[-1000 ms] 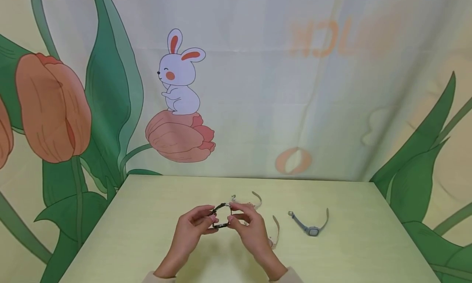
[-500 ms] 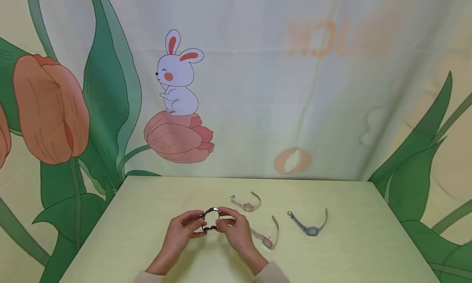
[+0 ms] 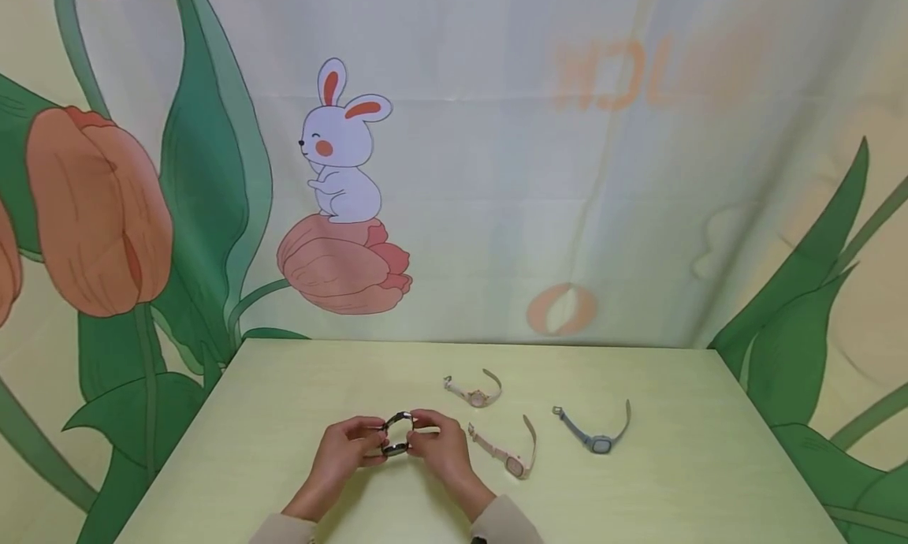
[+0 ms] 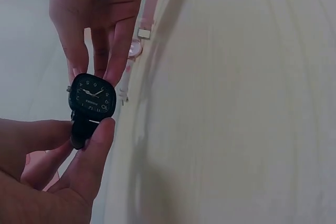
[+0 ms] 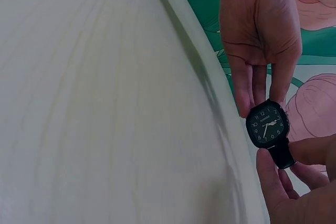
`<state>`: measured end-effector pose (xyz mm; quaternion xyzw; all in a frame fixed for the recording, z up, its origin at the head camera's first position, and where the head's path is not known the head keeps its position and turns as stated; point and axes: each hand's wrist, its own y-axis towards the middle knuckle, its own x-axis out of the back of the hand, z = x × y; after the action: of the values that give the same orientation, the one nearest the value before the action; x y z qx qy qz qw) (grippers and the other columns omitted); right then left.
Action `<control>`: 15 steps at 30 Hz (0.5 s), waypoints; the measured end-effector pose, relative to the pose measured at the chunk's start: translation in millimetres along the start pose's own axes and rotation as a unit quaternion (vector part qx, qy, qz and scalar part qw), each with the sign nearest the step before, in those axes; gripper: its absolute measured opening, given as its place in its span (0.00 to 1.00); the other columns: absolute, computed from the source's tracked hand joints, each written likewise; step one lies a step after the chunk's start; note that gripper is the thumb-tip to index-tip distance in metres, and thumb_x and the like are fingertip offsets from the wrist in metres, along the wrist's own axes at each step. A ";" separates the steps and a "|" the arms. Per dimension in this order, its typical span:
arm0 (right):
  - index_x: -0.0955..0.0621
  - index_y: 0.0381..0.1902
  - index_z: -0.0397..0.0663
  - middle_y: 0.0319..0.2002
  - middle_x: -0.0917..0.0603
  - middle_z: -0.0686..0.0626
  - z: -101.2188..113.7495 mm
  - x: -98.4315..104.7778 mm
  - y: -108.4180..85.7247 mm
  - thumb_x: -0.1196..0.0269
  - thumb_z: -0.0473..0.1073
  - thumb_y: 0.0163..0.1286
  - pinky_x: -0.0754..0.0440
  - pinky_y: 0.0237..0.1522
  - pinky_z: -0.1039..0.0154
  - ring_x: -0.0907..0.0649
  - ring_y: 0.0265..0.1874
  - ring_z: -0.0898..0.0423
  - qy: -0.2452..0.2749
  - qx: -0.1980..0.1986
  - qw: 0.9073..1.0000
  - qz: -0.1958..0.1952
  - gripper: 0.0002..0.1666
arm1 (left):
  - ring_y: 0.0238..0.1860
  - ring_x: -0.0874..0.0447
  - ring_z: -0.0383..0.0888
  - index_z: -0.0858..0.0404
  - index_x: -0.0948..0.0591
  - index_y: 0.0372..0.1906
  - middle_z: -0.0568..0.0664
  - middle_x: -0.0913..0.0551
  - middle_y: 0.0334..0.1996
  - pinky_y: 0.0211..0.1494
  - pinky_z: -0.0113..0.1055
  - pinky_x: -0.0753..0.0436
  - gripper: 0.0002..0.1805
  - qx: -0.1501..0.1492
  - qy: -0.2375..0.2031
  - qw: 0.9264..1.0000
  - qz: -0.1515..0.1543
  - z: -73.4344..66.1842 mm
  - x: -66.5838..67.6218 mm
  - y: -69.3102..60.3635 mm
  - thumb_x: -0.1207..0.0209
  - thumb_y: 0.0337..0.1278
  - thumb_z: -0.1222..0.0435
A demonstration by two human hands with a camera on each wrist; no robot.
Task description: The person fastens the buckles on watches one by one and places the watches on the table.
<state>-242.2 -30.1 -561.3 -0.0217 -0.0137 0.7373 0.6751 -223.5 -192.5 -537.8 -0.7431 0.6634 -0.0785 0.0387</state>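
Note:
A black wristwatch (image 3: 395, 449), with a rounded-square dark dial and white numerals, is held up off the table in a loop. My left hand (image 3: 340, 453) pinches its left side between thumb and fingers. On the opposite side, my right hand (image 3: 441, 451) grips it the same way. From the left wrist, the watch dial (image 4: 92, 97) faces the camera, and the black strap shows below it. Whether the strap's ends are fastened is too small to tell. A pink watch (image 3: 515, 467) lies closest to my right hand, on the table.
Behind the pink watch lies a white-strapped watch (image 3: 478, 399). Farther right is a blue-grey watch (image 3: 601, 445), its strap spread in a V. The pale table (image 3: 681, 481) ends at a curtain (image 3: 461, 213) printed with tulips and a rabbit.
Both hands have carried the black watch left and slightly nearer to me. The white-strapped and pink watches, partly hidden behind my right hand before, are now fully visible.

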 end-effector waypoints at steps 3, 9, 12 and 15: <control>0.16 0.50 0.39 0.42 0.16 0.38 -3.6 -2.3 0.8 0.34 0.27 0.56 0.12 0.34 0.63 0.12 0.32 0.54 -0.022 -0.006 1.000 -0.004 0.21 | 0.34 0.13 0.47 0.76 0.19 0.47 0.63 0.14 0.37 0.38 0.41 0.12 0.12 0.008 0.013 1.000 -0.004 5.4 1.4 2.9 0.39 0.56 0.78; 0.14 0.46 0.44 0.34 0.13 0.47 -9.4 -4.6 3.7 0.34 0.29 0.51 0.17 0.28 0.69 0.15 0.25 0.61 -0.109 -0.008 0.994 -0.026 0.21 | 0.36 0.13 0.47 0.75 0.18 0.47 0.63 0.16 0.43 0.37 0.39 0.12 0.12 0.031 0.028 0.999 -0.005 13.3 3.9 7.0 0.38 0.57 0.77; 0.13 0.45 0.44 0.32 0.13 0.50 -10.5 -5.1 4.6 0.33 0.29 0.51 0.19 0.28 0.70 0.16 0.23 0.63 -0.135 -0.007 0.990 -0.030 0.21 | 0.36 0.13 0.46 0.75 0.17 0.46 0.63 0.17 0.43 0.37 0.38 0.12 0.12 0.031 0.043 0.999 -0.007 15.0 4.6 7.8 0.37 0.57 0.76; 0.13 0.44 0.43 0.30 0.13 0.51 -10.5 -5.1 5.2 0.32 0.29 0.52 0.19 0.26 0.70 0.17 0.23 0.63 -0.156 -0.001 0.987 -0.033 0.19 | 0.35 0.14 0.44 0.74 0.17 0.45 0.61 0.15 0.41 0.35 0.37 0.12 0.11 0.020 0.065 0.998 -0.010 15.7 4.9 8.8 0.37 0.57 0.76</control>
<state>-246.5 -35.7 -572.0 0.0934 -0.1210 0.7092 0.6883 -228.9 -199.1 -554.4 -0.7425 0.6550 -0.1402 0.0097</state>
